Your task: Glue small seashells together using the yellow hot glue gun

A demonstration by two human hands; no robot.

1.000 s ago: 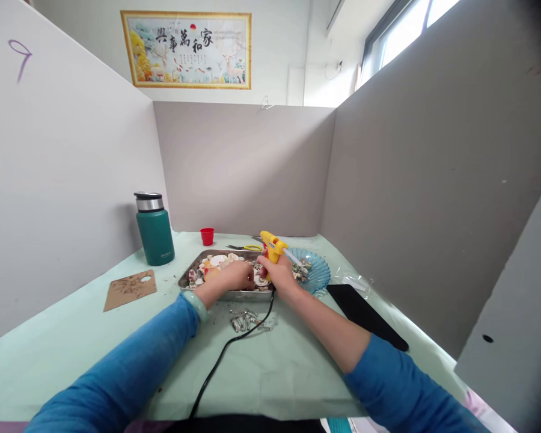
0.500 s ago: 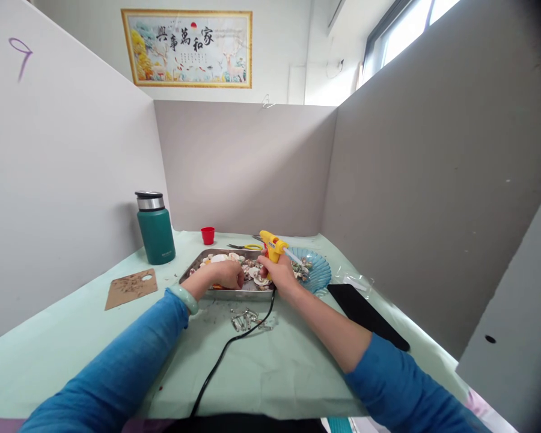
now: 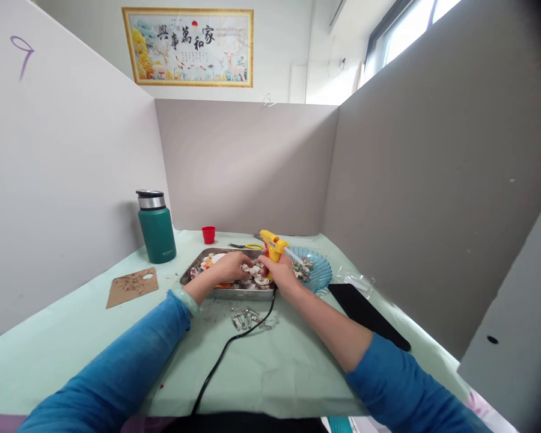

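My right hand (image 3: 280,272) is wrapped round the grip of a yellow hot glue gun (image 3: 273,246), whose black cord (image 3: 225,349) runs back toward me across the table. My left hand (image 3: 232,267) rests with curled fingers inside a metal tray (image 3: 187,276) full of several shells, its fingertips among the shells close to the gun. Whether those fingers hold a shell is hidden. A blue glass dish (image 3: 321,276) with small pieces in it sits just right of the gun.
A green thermos (image 3: 156,227), a red cap (image 3: 208,234), yellow-handled scissors (image 3: 247,246), a brown card (image 3: 131,287), several metal clips (image 3: 247,319) and a black flat object (image 3: 367,308) lie on the pale green table. Grey partition walls close off three sides.
My left hand slid left over the tray, then back right to the shells beside the glue gun. My right hand and the gun stayed put.
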